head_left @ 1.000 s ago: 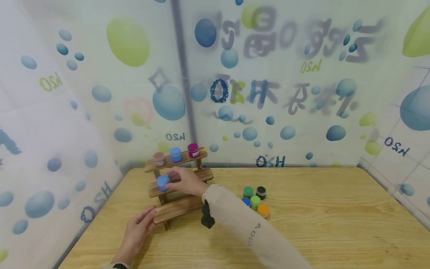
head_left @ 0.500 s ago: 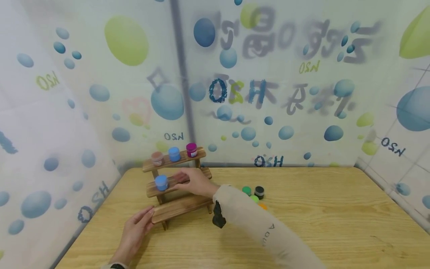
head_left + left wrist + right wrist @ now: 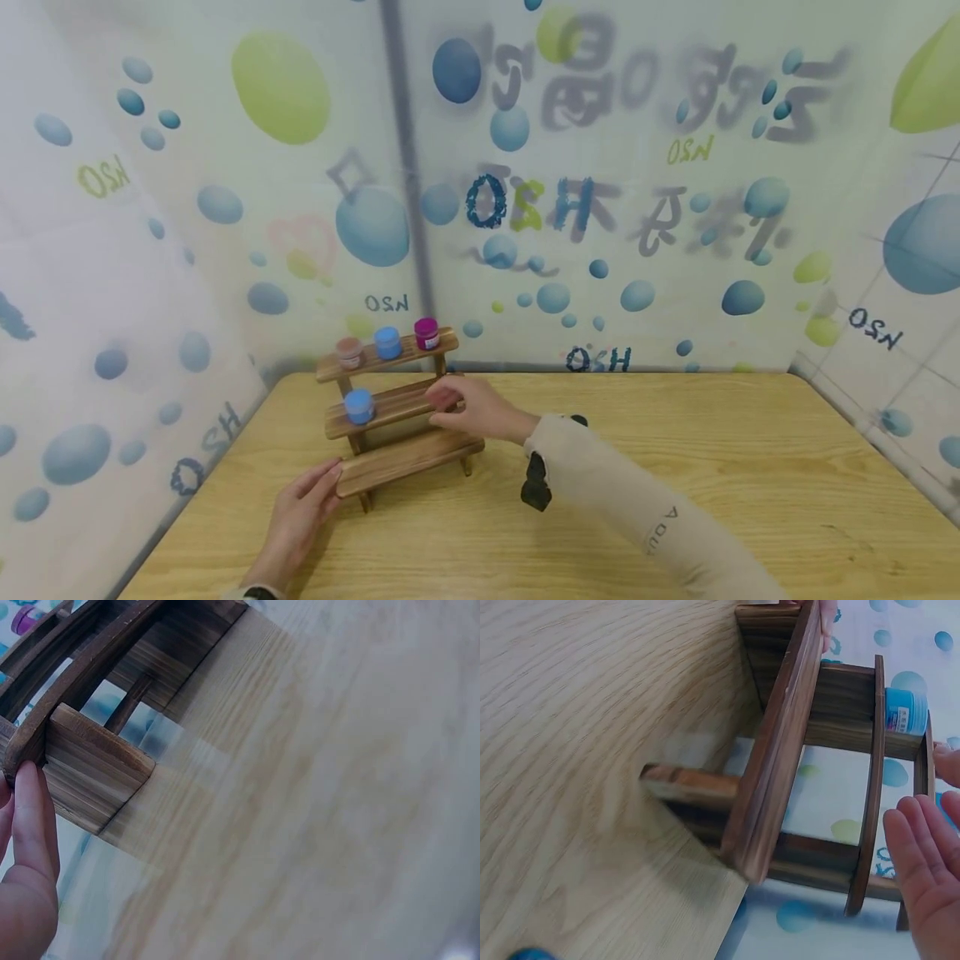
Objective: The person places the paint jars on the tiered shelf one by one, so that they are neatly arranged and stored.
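A three-tier wooden display stand stands on the table. My left hand grips the left end of its lowest shelf; in the left wrist view the fingers lie against that end. On the middle shelf, at the left, sits a light blue paint jar. My right hand hovers by the right end of the middle shelf, fingers loosely bent, holding nothing. Along the top shelf are a brown paint jar, another light blue paint jar and a purple paint jar.
The right sleeve covers the group of loose jars on the table; only a black lid peeks above it. A blue lid shows at the bottom of the right wrist view. Patterned curtain surrounds the wooden table.
My right hand has let go of the light blue jar on the middle shelf and moved right along the stand. The sleeve now hides most loose jars. My left hand keeps its grip.
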{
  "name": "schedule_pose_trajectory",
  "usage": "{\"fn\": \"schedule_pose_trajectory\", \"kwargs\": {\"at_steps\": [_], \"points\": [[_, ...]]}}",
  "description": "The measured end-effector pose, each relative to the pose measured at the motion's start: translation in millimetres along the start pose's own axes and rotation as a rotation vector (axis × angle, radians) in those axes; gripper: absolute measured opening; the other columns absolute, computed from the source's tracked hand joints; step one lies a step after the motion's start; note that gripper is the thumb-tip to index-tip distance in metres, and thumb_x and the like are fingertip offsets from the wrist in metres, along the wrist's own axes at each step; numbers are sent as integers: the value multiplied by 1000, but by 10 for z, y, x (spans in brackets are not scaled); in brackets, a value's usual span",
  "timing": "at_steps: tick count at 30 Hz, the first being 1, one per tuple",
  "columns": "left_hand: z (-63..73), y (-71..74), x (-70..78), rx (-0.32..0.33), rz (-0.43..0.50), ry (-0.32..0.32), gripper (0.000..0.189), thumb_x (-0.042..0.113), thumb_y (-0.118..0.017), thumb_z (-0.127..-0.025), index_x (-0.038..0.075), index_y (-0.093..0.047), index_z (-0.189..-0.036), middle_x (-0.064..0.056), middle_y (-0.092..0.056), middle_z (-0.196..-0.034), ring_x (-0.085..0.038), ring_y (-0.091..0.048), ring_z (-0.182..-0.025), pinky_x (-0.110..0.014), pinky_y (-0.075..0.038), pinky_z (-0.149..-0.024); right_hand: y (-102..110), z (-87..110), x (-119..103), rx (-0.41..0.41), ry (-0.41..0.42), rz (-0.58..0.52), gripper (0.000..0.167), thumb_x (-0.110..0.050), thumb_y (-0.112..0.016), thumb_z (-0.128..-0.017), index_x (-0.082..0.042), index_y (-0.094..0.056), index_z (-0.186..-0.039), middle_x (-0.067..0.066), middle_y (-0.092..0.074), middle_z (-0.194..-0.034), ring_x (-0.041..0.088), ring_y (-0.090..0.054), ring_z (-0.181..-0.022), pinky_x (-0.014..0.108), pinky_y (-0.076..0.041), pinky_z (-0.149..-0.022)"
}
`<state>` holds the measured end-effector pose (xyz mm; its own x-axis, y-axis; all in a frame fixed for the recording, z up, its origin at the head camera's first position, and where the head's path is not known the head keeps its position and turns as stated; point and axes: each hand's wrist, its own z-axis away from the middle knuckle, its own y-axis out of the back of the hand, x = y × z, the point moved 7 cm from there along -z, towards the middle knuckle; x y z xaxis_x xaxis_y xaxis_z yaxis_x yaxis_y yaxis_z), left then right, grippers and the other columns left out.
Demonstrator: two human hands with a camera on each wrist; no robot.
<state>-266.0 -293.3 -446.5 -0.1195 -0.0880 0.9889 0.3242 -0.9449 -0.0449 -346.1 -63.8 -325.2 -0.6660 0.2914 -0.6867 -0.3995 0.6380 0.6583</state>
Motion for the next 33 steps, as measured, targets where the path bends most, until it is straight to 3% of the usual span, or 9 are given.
{"fn": "schedule_pose_trajectory", "kwargs": {"at_steps": [7, 13, 16, 22, 28, 33], "points": [[-8, -4, -1, -6, -22, 6, 47, 29, -62, -83, 4, -51, -122, 7, -58, -96, -4, -57, -80, -17, -49, -71, 211, 342, 184, -10, -22, 15, 31, -12, -62, -83, 0, -55, -111, 11, -59, -101, 17, -57, -87, 22, -50, -71], [-24, 2, -22, -16, -24, 14, 55, 31, -62, -83, 1, -46, -126, 5, -57, -103, -1, -57, -83, -18, -49, -73, 398, 628, 429, 22, -81, 27, 29, -14, -62, -84, -6, -56, -111, 5, -59, -99, 14, -58, -84, 24, -51, -69], [-27, 1, -25, -18, -19, 13, 44, 31, -62, -83, 9, -52, -120, 6, -57, -102, -1, -57, -83, -18, -49, -73, 486, 771, 456, 49, -100, 13, 27, -9, -61, -84, -3, -56, -110, 8, -59, -98, 17, -58, -84, 28, -52, -70], [-19, -2, -19, -17, -12, 15, 13, 33, -64, -81, 28, -60, -92, 13, -58, -91, -1, -56, -81, -17, -49, -70, 634, 1034, 365, 98, -120, -18, 26, -1, -60, -82, 4, -55, -107, 15, -58, -96, 27, -58, -83, 35, -51, -71], [-11, -5, -10, -14, -7, 21, 7, 32, -64, -81, 32, -61, -87, 14, -58, -87, -2, -56, -78, -16, -48, -67, 665, 1227, 711, 126, -142, -12, 28, -11, -62, -83, 0, -56, -108, 14, -59, -98, 17, -58, -81, 27, -51, -71], [-6, 3, -11, -5, -27, 24, 13, 32, -63, -82, 27, -61, -95, 15, -58, -86, -1, -55, -77, -16, -48, -66, 682, 1388, 904, 140, -142, -7, 29, -12, -63, -82, 3, -56, -105, 14, -59, -95, 16, -58, -79, 27, -52, -68]]}}
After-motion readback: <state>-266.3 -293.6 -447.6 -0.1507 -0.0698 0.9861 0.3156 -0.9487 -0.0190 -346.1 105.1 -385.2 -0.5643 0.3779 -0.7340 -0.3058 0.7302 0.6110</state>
